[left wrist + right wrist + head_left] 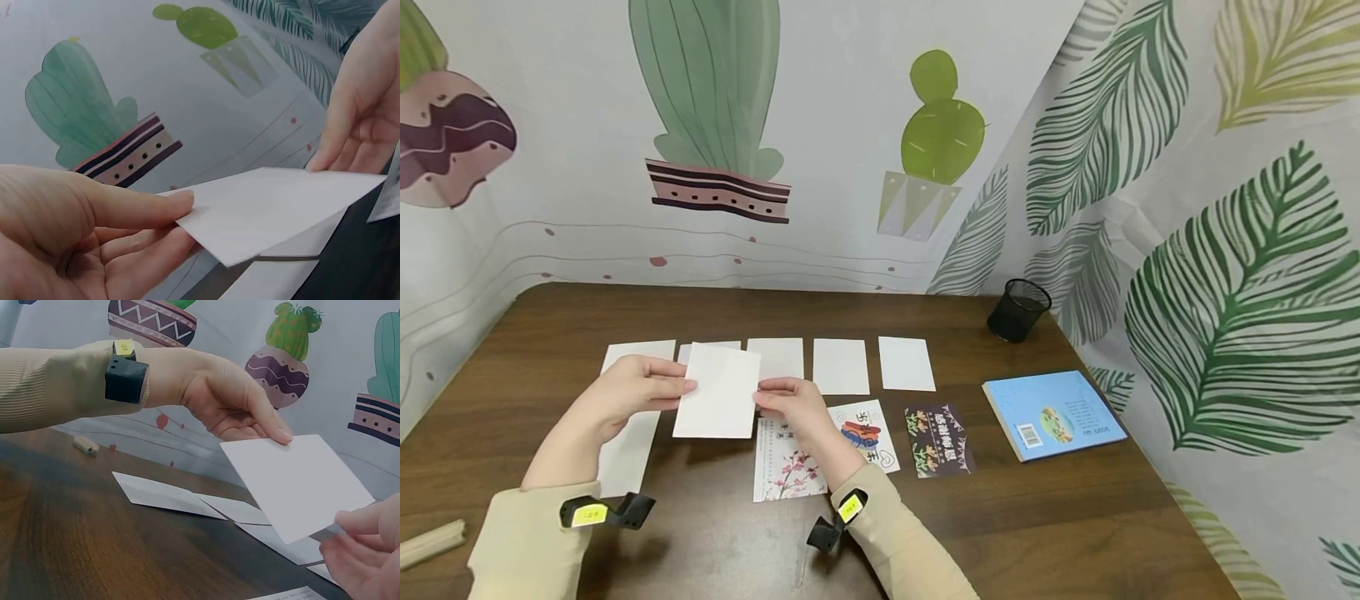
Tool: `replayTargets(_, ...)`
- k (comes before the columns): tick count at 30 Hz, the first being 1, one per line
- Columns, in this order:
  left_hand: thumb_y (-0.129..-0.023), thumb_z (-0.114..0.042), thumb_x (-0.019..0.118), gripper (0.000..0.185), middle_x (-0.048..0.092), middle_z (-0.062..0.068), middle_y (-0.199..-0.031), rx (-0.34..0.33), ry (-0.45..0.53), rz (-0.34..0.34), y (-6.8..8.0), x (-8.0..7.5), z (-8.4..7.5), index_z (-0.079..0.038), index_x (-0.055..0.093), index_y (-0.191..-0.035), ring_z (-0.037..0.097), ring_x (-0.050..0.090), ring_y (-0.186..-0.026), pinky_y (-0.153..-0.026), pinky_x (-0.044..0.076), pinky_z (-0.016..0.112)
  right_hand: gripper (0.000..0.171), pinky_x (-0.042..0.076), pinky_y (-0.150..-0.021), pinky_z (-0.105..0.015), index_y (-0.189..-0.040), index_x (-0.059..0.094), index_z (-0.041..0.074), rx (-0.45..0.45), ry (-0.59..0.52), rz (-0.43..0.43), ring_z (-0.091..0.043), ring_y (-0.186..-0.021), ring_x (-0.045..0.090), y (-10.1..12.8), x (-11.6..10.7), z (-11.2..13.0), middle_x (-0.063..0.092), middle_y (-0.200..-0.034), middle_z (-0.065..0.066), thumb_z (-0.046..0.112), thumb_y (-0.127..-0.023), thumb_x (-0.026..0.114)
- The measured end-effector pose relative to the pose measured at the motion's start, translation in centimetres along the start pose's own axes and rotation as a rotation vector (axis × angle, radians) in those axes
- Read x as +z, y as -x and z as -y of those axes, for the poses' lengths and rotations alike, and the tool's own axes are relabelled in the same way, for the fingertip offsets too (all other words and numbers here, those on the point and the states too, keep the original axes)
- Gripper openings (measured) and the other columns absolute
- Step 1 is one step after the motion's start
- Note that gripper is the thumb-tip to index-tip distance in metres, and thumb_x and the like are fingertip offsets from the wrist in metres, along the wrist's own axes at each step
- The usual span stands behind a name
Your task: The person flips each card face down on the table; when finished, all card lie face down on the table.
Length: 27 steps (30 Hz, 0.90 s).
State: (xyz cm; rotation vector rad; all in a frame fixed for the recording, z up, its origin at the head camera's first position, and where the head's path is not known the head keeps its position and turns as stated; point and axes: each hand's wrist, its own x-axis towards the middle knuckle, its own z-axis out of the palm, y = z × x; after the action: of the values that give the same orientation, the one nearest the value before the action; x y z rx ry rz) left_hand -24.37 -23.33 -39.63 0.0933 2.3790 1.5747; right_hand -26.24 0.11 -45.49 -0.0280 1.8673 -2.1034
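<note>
At the table's (1075, 533) far left edge, about 8 o'clock from the hands, lies a pale wooden stick (430, 542). The table is dark wood-grain laminate, smooth and matte. The left hand (625, 396) pinches the blank white card (718, 392) at its 9 o'clock edge, thumb on top and fingers beneath, as the left wrist view shows. The card is a stiff, smooth rectangle with crisp corners, held lifted off the table and tilted slightly. The right hand (793, 404) grips the card's opposite edge, at about 4 o'clock, fingers curled under it. At 12 o'clock from the card runs a row of similar blank cards (841, 367), flat on the wood. Below the right hand lie printed cards: a floral one (786, 475), then a dark one (938, 440). Further right sits a light-blue book (1052, 412), and at 1 o'clock from it a black mesh cup (1018, 310).
</note>
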Motion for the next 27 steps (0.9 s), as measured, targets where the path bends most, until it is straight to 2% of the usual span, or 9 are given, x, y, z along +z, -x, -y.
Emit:
replayTargets(6, -0.093, -0.014, 0.065, 0.057, 0.069, 0.012, -0.11, -0.021, -0.007, 0.041, 0.1, -0.7, 0.6, 0.026, 0.044, -0.127, 0.0, 0.067, -0.083, -0.079, 0.059, 0.026, 0.021, 0.058, -0.068, -0.019, -0.106, 0.066, -0.013, 0.016, -0.001, 0.026, -0.006, -0.066, 0.064, 0.0, 0.1, 0.0, 0.071, -0.081, -0.009, -0.003, -0.088, 0.066)
replayTargets(14, -0.091, -0.02, 0.07, 0.059, 0.069, 0.016, -0.112, -0.091, -0.054, 0.04, -0.1, -1.4, 2.0, 0.023, 0.049, -0.126, 0.005, 0.069, -0.086, -0.082, 0.059, 0.029, 0.019, 0.055, -0.063, -0.015, -0.104, 0.065, -0.014, 0.043, 0.006, 0.06, -0.005, -0.063, 0.061, 0.3, 0.5, 0.0, 0.064, -0.075, -0.002, -0.004, -0.088, 0.065)
replayTargets(20, -0.089, -0.023, 0.073, 0.057, 0.074, 0.001, -0.094, -0.15, -0.029, 0.032, -0.3, -2.0, 3.6, 0.019, 0.055, -0.122, 0.004, 0.068, -0.077, -0.076, 0.059, 0.025, 0.018, 0.058, -0.065, -0.019, -0.103, 0.066, -0.014, 0.083, 0.068, 0.084, -0.007, -0.063, 0.062, 0.6, 0.9, -0.2, 0.064, -0.075, -0.004, -0.004, -0.087, 0.066)
replayTargets(27, -0.086, -0.016, 0.076, 0.051, 0.074, 0.0, -0.082, -0.213, -0.006, 0.044, -0.3, -2.1, 3.8, 0.022, 0.057, -0.115, 0.005, 0.068, -0.071, -0.069, 0.059, 0.023, 0.016, 0.06, -0.069, -0.025, -0.1, 0.068, -0.011, 0.126, 0.203, 0.111, -0.009, -0.065, 0.066, 0.6, 1.2, -0.7, 0.072, -0.083, -0.017, -0.003, -0.086, 0.068)
